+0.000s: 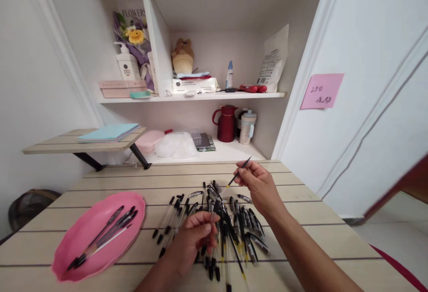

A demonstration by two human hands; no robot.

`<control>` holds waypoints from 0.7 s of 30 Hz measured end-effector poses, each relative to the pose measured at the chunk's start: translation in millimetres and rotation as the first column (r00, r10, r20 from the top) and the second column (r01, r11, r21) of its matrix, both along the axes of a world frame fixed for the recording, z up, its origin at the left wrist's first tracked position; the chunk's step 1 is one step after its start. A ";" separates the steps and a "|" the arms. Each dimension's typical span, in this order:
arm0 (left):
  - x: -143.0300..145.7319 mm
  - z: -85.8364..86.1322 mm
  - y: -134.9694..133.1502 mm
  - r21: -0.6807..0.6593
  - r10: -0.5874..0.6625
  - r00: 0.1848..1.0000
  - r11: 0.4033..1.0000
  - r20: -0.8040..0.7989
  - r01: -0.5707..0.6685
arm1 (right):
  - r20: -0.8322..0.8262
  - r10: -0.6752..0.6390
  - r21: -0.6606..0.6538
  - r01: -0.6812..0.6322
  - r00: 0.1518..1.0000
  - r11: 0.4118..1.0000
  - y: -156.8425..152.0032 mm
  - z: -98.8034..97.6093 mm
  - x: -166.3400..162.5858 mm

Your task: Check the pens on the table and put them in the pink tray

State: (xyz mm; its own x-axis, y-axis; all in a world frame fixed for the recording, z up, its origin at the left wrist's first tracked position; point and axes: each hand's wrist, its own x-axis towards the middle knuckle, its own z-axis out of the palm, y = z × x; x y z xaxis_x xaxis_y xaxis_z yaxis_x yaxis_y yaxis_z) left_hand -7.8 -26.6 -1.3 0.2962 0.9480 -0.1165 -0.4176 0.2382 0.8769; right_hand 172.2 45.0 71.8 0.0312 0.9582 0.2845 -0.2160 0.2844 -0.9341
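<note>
Pale wood worktop [160,183], dark seams running across it. Dial centred on the pile [219,220] of pen parts; twelve points away from the wearer, toward the shelves.

Right hand [257,183]: at one o'clock, raised. Thumb and fingers pinch a black refill [232,180], yellow near its lower end; it slants, upper end toward one o'clock.

Left hand [194,236]: at eight o'clock, low over the pile's near edge. Thumb and forefinger close together on a clear barrel [212,216], mostly hidden by the grip.

Pile: loose and overlapping. Clear barrels [170,218] with black ends lie mainly at nine to ten. Black caps [249,220] with clips gather at two to four, one lying apart near two. More refills [238,258], black with yellow, fan toward five and six, some under others.

Tray [83,220]: pink, oval, wavy rim, at nine o'clock, well apart from the pile. Several dark pens [125,218] lie in it roughly parallel, with one white stick [109,242] alongside.

Beyond: riser [53,140] at ten, blue sheets [109,132] stacked on it. Plastic bag [176,145] at eleven on the lowest shelf. Red jug [226,125] at twelve, pale cup [247,128] just to its right. Pink note [322,90] with handwriting on the wall at one.
</note>
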 end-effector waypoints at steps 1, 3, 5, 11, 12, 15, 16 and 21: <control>0.1 -0.1 0.0 -0.001 -0.005 1.000 1.000 0.002 0.005 | 0.007 0.005 0.001 -0.005 1.000 1.000 -0.3 0.0 -0.9; 0.5 0.0 -0.1 -0.006 -0.004 1.000 1.000 0.006 0.004 | 0.021 0.025 0.004 -0.025 0.999 1.000 -0.7 -0.4 -2.9; 0.8 0.1 -0.3 -0.015 0.001 1.000 1.000 0.005 -0.001 | 0.031 0.039 0.004 -0.039 0.999 0.999 -0.8 -1.2 -4.6; 0.9 -1.0 0.0 -0.021 0.000 1.000 1.000 -0.012 -0.001 | 0.044 0.052 -0.005 -0.052 0.998 0.999 -0.4 -3.2 -4.6; 0.8 -1.3 0.1 -0.019 -0.002 1.000 1.000 -0.023 0.001 | 0.045 0.057 0.000 -0.057 0.997 0.998 -0.6 -2.9 -4.3; 0.8 -2.6 0.3 -0.009 0.005 0.998 1.000 -0.060 -0.006 | 0.063 0.071 0.017 -0.072 0.996 0.997 -2.1 -1.0 -3.9; 0.9 -2.9 0.4 -0.004 0.011 0.998 1.000 -0.068 -0.011 | 0.074 0.073 0.021 -0.075 0.995 0.997 -2.9 -0.2 -3.8; 1.2 -3.2 0.8 -0.004 0.038 0.996 0.999 -0.079 -0.039 | 0.116 0.062 0.039 -0.067 0.991 0.997 -6.9 3.4 -3.3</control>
